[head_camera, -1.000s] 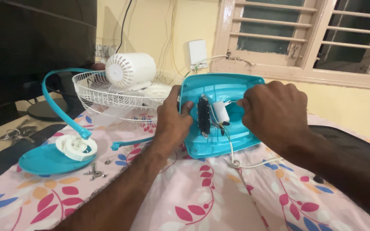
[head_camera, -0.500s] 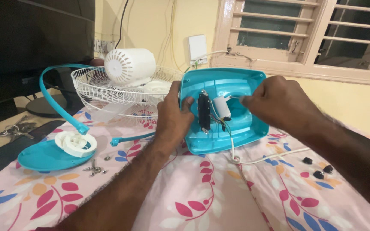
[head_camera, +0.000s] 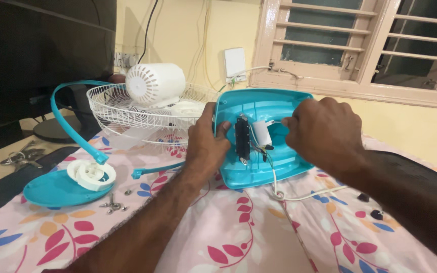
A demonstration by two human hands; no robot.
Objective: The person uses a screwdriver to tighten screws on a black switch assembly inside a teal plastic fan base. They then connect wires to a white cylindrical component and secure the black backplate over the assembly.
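Now gripping teal plastic fan base [head_camera: 279, 108] by its edge with left hand [head_camera: 207, 144]; right hand [head_camera: 324, 132] pinching thin wires [head_camera: 279, 122] inside that base.

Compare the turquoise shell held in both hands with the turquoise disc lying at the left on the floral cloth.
The turquoise shell stands tilted on edge, gripped by the left hand and right hand; the turquoise disc lies flat, untouched. The shell is roughly rectangular and shows wires and a black part inside; the disc is round and carries a white round part. Both are the same turquoise plastic.
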